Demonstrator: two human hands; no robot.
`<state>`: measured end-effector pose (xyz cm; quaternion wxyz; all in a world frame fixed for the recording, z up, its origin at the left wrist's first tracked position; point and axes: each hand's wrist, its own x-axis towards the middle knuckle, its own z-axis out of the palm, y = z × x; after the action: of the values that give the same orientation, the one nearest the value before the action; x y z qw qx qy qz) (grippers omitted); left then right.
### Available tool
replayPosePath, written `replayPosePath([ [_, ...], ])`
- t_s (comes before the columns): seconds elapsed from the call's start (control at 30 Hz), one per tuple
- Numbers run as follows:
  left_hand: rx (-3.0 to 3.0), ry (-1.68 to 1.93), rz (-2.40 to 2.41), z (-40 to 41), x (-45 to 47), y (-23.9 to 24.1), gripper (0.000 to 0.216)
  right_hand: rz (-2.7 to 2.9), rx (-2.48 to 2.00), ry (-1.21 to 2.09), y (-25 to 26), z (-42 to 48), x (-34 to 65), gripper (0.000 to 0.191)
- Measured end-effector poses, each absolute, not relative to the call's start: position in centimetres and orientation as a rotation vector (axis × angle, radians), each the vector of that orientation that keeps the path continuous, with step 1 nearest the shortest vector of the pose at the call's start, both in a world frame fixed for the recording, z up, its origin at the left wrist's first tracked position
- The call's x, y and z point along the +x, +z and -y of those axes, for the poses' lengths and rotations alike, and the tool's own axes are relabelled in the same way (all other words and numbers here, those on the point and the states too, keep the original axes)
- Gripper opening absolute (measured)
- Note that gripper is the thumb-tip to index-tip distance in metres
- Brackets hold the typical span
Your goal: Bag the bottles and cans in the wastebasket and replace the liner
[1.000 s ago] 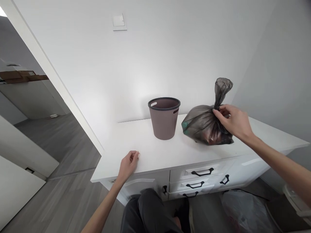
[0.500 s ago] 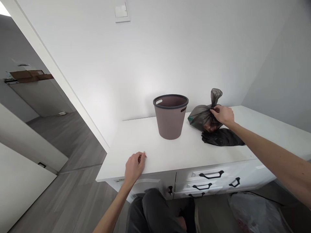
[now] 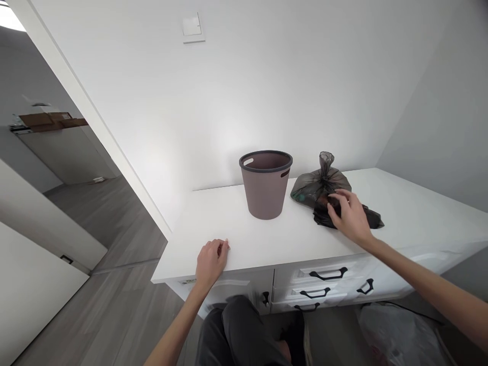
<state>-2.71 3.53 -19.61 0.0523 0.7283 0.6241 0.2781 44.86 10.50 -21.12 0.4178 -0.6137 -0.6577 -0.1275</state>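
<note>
A brown waste bin (image 3: 266, 185) with a dark rim stands upright on the white countertop (image 3: 236, 223). To its right sits a tied, filled dark bag (image 3: 318, 183) with its knot pointing up. In front of that bag lies a folded black bag (image 3: 371, 218). My right hand (image 3: 348, 216) reaches down onto the folded black bag, fingers spread and curling over it. My left hand (image 3: 211, 259) rests at the counter's front edge, fingers loosely curled, with nothing in it.
White drawers with black handles (image 3: 324, 274) run under the counter. A clear plastic bag (image 3: 396, 335) lies on the floor at the lower right. A light switch (image 3: 191, 26) is on the wall. An open doorway and grey floor lie to the left.
My right hand set the filled bag down beside the bin, let go of its knot and moved forward onto the folded black bag. My left hand stayed put.
</note>
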Motion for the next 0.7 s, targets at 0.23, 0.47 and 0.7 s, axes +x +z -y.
replayPosePath([
  [0.23,2.252,0.836,-1.913,-3.3,-2.6,-19.7,0.042,1.911,-1.407,-0.016,-26.0,-6.7,39.7,0.037],
  [0.47,2.269,0.834,-1.917,-3.3,-2.7,-19.8,0.044,1.98,-1.454,0.15,-27.2,-7.5,37.4,0.044],
  [0.7,2.266,0.846,-1.942,-3.2,-2.6,-19.5,0.043,2.051,-1.52,0.092,-26.9,-7.3,37.0,0.051],
])
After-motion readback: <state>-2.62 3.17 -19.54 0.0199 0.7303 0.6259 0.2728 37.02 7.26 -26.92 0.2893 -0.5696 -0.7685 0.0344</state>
